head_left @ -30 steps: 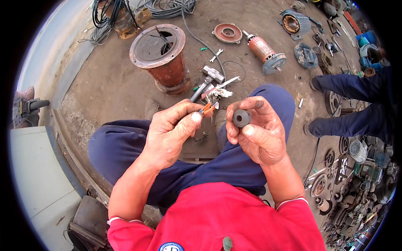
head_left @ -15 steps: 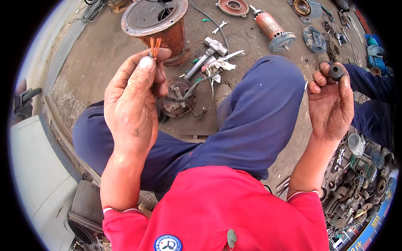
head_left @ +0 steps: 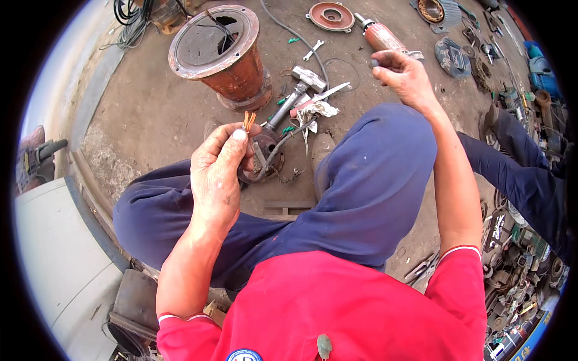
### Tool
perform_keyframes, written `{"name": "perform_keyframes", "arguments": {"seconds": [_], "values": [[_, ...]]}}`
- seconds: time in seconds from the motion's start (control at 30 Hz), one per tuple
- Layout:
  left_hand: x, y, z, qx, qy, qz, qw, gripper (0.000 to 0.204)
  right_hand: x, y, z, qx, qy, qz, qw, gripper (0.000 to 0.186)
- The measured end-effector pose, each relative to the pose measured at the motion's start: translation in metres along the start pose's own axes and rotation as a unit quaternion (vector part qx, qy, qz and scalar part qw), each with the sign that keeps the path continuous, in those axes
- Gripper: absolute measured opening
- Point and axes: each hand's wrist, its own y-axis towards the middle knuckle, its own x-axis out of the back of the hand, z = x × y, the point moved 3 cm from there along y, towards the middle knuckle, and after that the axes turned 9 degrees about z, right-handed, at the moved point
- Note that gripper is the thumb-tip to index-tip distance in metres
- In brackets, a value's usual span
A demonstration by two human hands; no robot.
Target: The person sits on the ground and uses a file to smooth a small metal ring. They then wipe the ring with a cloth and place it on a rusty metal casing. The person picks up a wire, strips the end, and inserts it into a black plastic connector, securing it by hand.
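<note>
My left hand (head_left: 217,168) pinches a cable end with bare copper wire strands (head_left: 248,120) above my lap. The grey cable runs by a round metal part (head_left: 270,150) on the ground between my legs. My right hand (head_left: 409,87) reaches out above my right knee, closed on the small black rubber bushing (head_left: 376,63), mostly hidden by the fingers. Beyond the left hand lie a hammer (head_left: 308,77), a knife (head_left: 334,89) and a crumpled white rag (head_left: 322,110).
A rusty flanged housing (head_left: 232,87), a red disc cover (head_left: 331,15) and a motor rotor (head_left: 385,37) are ahead. A person's legs (head_left: 512,174) are at the right, among scattered metal parts (head_left: 506,283). A pale panel (head_left: 60,240) is at the left.
My right hand has swung up and forward, turning over with the bushing. My left hand rose with the wires, then came down a little and inward.
</note>
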Motion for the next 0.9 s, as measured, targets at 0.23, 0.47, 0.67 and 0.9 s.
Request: {"name": "perform_keyframes", "arguments": {"seconds": [0.23, 0.47, 0.67, 0.9], "values": [[0.012, 0.007, 0.034, 0.13, 0.087, 0.022, 0.987, 0.026, -0.127, 0.017, -0.176, -0.014, -0.31, 0.153, 0.938, 0.033], [-0.006, 0.026, 0.032, 0.204, 0.027, 0.115, 0.972, 0.039, -0.115, 0.049, -0.161, -0.073, -0.091, 0.134, 0.984, 0.031], [-0.03, 0.033, -0.006, -0.107, 0.329, 0.017, 0.938, 0.062, -0.064, 0.036, 0.031, -0.037, 0.062, 0.3, 0.951, 0.027], [-0.036, 0.029, -0.033, -0.261, 0.355, 0.085, 0.894, 0.062, -0.067, -0.028, 0.127, 0.022, 0.185, 0.403, 0.896, 0.028]]}}
